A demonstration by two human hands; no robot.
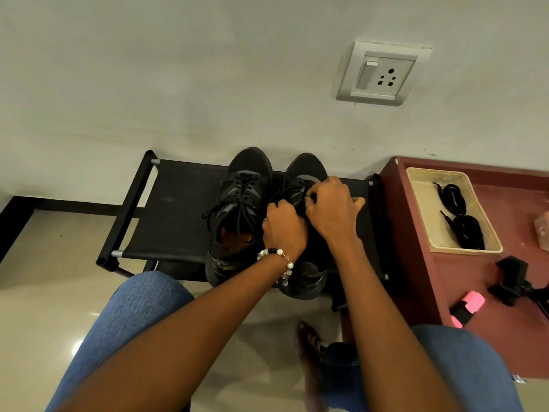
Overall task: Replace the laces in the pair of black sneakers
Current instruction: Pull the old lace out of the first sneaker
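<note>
Sitting in front of a low black table (178, 215), the person has both hands on the right sneaker (306, 173) of a black pair. The left sneaker (240, 203) sits just beside it, touching, still laced up with its black lace (237, 194) loose at the ends. Left hand (285, 227), the one with the bead bracelet (279, 257), has its grip curled closed around the right shoe's lace (285, 193) near the tongue. Right hand (331, 206) is bent over the same shoe with fingertips pinching the lace too, thumb sticking out to the side. Off to the right there's a reddish cabinet (421, 278) with a beige tray (427, 230) on top, and two bundled black laces (463, 215) lie in it. A pink marker (468, 307) and a black clamp thing (514, 278) sit nearer on the cabinet.
</note>
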